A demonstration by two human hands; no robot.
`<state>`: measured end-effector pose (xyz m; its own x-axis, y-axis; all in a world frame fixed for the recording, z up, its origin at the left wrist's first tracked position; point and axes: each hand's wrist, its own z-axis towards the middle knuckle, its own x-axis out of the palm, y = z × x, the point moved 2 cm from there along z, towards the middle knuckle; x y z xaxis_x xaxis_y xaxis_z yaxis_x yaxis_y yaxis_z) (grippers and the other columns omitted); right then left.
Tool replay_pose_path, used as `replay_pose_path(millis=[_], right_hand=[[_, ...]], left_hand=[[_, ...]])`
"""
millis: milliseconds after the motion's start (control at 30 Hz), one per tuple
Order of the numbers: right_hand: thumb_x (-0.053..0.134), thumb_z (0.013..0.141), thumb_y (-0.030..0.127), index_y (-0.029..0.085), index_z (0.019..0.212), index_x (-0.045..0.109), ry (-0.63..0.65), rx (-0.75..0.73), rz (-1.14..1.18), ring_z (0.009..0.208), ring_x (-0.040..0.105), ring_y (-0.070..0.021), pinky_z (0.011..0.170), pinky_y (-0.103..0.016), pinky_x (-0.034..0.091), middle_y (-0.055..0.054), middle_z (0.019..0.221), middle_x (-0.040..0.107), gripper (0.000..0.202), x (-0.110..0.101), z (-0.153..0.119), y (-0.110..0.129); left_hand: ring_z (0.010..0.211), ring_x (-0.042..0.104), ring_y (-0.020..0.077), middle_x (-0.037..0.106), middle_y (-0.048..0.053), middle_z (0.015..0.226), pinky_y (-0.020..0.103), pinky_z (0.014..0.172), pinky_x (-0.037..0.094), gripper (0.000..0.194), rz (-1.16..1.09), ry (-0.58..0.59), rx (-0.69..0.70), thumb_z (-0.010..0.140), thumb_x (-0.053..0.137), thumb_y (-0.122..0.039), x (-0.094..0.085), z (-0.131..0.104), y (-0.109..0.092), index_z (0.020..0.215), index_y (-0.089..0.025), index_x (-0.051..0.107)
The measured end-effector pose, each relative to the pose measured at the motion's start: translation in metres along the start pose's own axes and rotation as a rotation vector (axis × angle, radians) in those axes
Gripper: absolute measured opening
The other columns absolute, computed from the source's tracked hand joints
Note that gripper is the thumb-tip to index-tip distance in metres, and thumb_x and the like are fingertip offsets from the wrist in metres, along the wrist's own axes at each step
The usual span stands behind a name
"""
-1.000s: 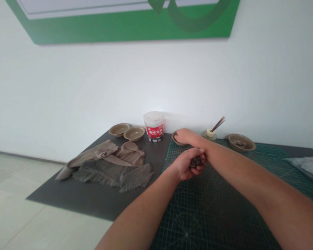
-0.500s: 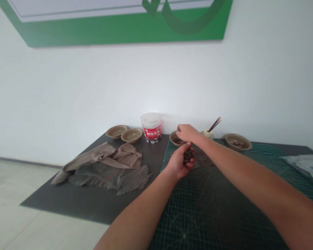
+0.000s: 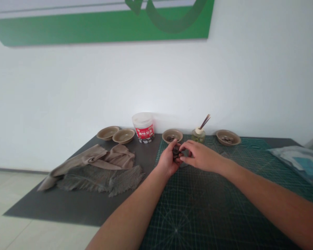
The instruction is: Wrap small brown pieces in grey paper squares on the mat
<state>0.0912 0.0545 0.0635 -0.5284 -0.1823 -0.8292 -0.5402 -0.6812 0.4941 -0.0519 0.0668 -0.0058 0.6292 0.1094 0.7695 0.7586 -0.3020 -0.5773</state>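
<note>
My left hand [image 3: 169, 159] is cupped, palm up, over the cutting mat, with its fingers curled round several small dark brown nut-like pieces [image 3: 176, 151]. From the right, my right hand [image 3: 198, 155] reaches over to them. Its fingertips touch or nearly touch the pieces, and thumb and index finger are apart; whether a piece lies between them is unclear. Just behind both hands stands a brown bowl [image 3: 172, 131] with a few similar dark pieces in it. Farther right, another bowl [image 3: 228, 133] holds several lighter brown pieces.
Two more bowls [image 3: 108, 132] and a clear tub [image 3: 143, 126] with a red label stand at the back left. Crumpled cloths [image 3: 101, 180] lie left. Behind my right hand is a reed diffuser [image 3: 198, 134]. A plastic bag [image 3: 299, 161] lies at the right.
My right hand has come away from the middle bowl to the pieces in my left hand. The view has shifted a little to the right.
</note>
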Motion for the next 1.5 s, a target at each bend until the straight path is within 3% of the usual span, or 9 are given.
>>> replay_pose_path(millis=[233,600,833,967,1200,1367,1500], right_hand=[[0.071,0.089,0.026,0.021,0.117,0.065,-0.108,0.048,0.016,0.093,0.063,-0.0178,0.085,-0.031,0.047,-0.006,0.108,0.063,0.029,0.02,0.004,-0.011],[0.073,0.085,0.023,0.022,0.116,0.068,-0.104,0.063,-0.051,0.094,0.061,-0.0194,0.085,-0.031,0.044,-0.006,0.104,0.064,0.032,0.019,0.011,-0.003],[0.073,0.079,0.021,0.019,0.096,0.069,-0.123,0.08,-0.028,0.083,0.06,-0.0168,0.075,-0.028,0.043,-0.004,0.094,0.063,0.017,0.016,0.014,-0.003],[0.074,0.078,0.023,0.018,0.097,0.069,-0.122,0.062,-0.093,0.083,0.059,-0.018,0.074,-0.028,0.042,-0.005,0.095,0.064,0.021,0.019,0.016,-0.003],[0.072,0.077,0.025,0.019,0.089,0.07,-0.163,0.083,-0.088,0.081,0.061,-0.0177,0.073,-0.028,0.043,-0.004,0.091,0.066,0.013,0.021,0.023,-0.004],[0.067,0.085,0.03,0.02,0.096,0.07,-0.262,0.083,0.027,0.082,0.064,-0.0174,0.074,-0.026,0.047,-0.004,0.093,0.072,0.015,0.022,0.029,-0.004],[0.056,0.095,0.039,0.018,0.11,0.068,-0.339,0.232,0.0,0.089,0.068,-0.0179,0.079,-0.025,0.049,-0.006,0.103,0.074,0.028,0.02,0.044,-0.016]], left_hand=[[0.037,0.044,0.0045,0.06,0.0,0.061,0.014,0.032,0.021,0.021,0.032,-0.034,-0.039,0.083,0.069,-0.03,0.004,-0.002,0.004,0.077,-0.014,0.058],[0.037,0.046,0.0059,0.057,-0.002,0.059,0.016,0.033,0.025,0.018,0.068,-0.114,0.043,0.082,0.068,-0.03,0.001,-0.001,0.005,0.077,-0.015,0.058],[0.038,0.047,0.0067,0.059,-0.001,0.061,0.017,0.032,0.026,0.017,0.084,-0.11,0.033,0.08,0.07,-0.029,-0.002,0.001,0.009,0.077,-0.015,0.06],[0.041,0.051,0.0075,0.061,-0.001,0.063,0.017,0.034,0.031,0.015,0.07,-0.121,0.034,0.08,0.07,-0.027,-0.003,0.003,0.01,0.081,-0.015,0.062],[0.037,0.045,0.0056,0.057,-0.001,0.058,0.015,0.032,0.024,0.02,-0.004,-0.07,-0.039,0.084,0.066,-0.03,0.001,0.0,0.005,0.075,-0.015,0.058],[0.037,0.041,0.0041,0.053,-0.003,0.058,0.013,0.032,0.019,0.019,-0.067,-0.062,-0.02,0.086,0.063,-0.031,0.002,-0.002,-0.003,0.078,-0.015,0.056],[0.041,0.044,0.0061,0.049,-0.003,0.059,0.013,0.032,0.019,0.02,-0.088,-0.088,0.037,0.086,0.063,-0.034,0.003,-0.003,-0.008,0.082,-0.017,0.055]])
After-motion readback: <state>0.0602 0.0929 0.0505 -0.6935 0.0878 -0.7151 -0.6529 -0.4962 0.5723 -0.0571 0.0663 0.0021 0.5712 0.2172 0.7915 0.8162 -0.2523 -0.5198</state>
